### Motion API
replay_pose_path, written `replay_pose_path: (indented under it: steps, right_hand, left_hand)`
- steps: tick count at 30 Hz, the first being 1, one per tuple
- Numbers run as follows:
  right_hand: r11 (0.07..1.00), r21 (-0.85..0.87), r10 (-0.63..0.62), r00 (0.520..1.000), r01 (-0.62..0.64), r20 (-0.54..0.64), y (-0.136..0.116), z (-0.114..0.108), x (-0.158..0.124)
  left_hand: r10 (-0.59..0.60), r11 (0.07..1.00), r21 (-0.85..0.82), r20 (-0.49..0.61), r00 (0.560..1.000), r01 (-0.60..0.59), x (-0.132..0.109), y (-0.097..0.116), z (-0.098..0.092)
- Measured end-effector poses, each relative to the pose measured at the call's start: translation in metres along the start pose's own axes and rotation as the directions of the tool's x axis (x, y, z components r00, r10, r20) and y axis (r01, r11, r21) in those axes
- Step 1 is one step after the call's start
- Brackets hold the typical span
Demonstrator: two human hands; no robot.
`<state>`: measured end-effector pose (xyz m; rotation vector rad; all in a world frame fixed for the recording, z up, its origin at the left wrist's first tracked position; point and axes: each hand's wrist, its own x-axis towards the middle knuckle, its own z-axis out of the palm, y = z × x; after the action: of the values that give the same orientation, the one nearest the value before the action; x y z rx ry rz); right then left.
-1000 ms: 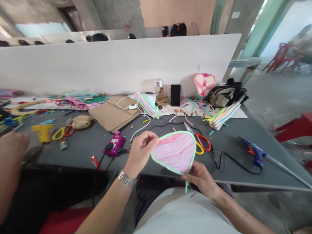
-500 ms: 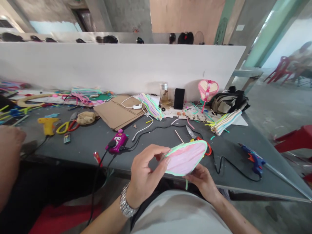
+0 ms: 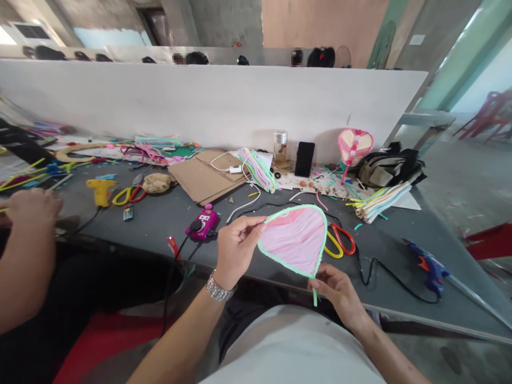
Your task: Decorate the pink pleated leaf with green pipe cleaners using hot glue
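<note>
Heart-shaped panel of pleated pink sheet edged in mint-green pipe cleaner, held up above the near edge of a cluttered grey counter, as seen through my head-mounted view from afar. The left hand, a metal wristwatch on its wrist, pinches the panel's upper left rim between thumb and fingers. The right hand, loosely curled, grips the lower point, where a loose pipe-cleaner tail hangs below the rim. Neither hand is fully closed, and the panel is stretched flat between them, tilted toward me. Just beyond it lie red-and-yellow-handled scissors, their blades out of sight, and a black cord curves toward a blue glue gun. A magenta plug-in device sits left of the panel, beside flat cardboard sheets. A finished pink heart fan stands farther back near a black phone. At the far left, a co-worker's hand rests over the counter; what it holds I cannot tell. From here, I judge that too tight a pinch could crease or tear the thin sheet, while the loose tail could snag on the scissors or the cord if the panel dips.
</note>
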<state>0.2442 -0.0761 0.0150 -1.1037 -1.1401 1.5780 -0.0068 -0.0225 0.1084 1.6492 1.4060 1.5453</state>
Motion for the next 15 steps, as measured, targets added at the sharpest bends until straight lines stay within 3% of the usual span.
replay_pose_path:
  steps: [5,12,15]
  right_hand:
    - [0.994,-0.105,0.024,1.000,-0.024,0.006,0.001,-0.006,0.001]
    - [0.998,-0.049,0.050,0.998,-0.048,0.027,-0.008,0.000,-0.002]
    - [0.997,-0.044,0.061,0.998,-0.060,0.023,-0.007,0.001,-0.001]
  left_hand:
    - [-0.119,0.991,-0.062,-0.033,0.992,0.117,0.005,-0.011,0.000]
    - [-0.083,0.985,-0.162,-0.162,0.983,0.057,0.010,-0.027,0.010]
    - [-0.155,0.957,-0.269,-0.153,0.976,0.109,0.013,-0.025,0.018]
